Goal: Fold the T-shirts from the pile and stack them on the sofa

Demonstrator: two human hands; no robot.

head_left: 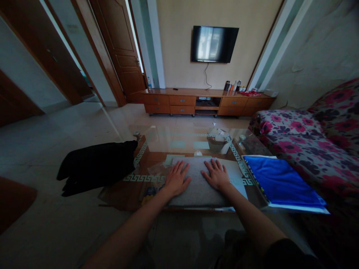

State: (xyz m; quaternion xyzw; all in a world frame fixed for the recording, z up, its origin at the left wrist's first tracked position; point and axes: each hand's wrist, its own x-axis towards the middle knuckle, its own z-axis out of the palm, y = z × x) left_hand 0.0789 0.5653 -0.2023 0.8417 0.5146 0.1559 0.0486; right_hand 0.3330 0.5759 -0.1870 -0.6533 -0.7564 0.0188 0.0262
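A flat, folded grey cloth (198, 192) lies near the front edge of the glass coffee table (151, 149). My left hand (177, 180) rests palm down on its left side, fingers spread. On the cloth's right side, my right hand (216, 175) also lies flat with the fingers apart. Under the cloth's right edge shows a pale, flat sheet (237, 173). Beside my left hand is a crumpled clear plastic bag (157, 171).
Folded black cloth (98, 164) overhangs the table's left edge; folded blue cloth (283, 181) covers its right end. A flowered sofa (303, 144) stands at the right. Beyond are a long wooden TV cabinet (182, 101) and a wall-mounted television (214, 44).
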